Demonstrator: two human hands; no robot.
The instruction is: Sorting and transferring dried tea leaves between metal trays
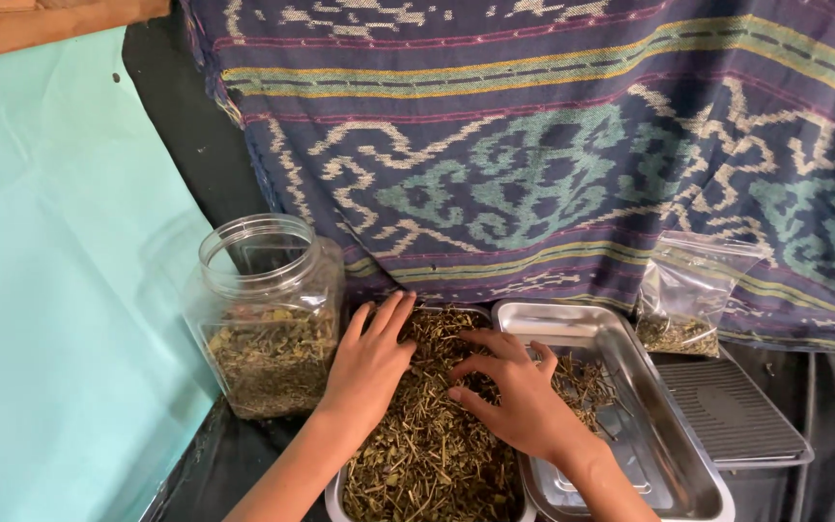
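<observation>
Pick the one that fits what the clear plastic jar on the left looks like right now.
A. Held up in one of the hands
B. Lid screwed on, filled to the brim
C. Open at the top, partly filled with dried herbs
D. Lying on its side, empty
C: the clear plastic jar stands upright with no lid on its mouth, dried herbs fill only its lower part, and neither hand touches it.

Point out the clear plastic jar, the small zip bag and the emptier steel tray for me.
Clear plastic jar (265, 319), head view: front wall, above the dried herbs.
Small zip bag (690, 295), head view: middle of the clear film.
Emptier steel tray (664, 454), head view: bare right side.
</observation>
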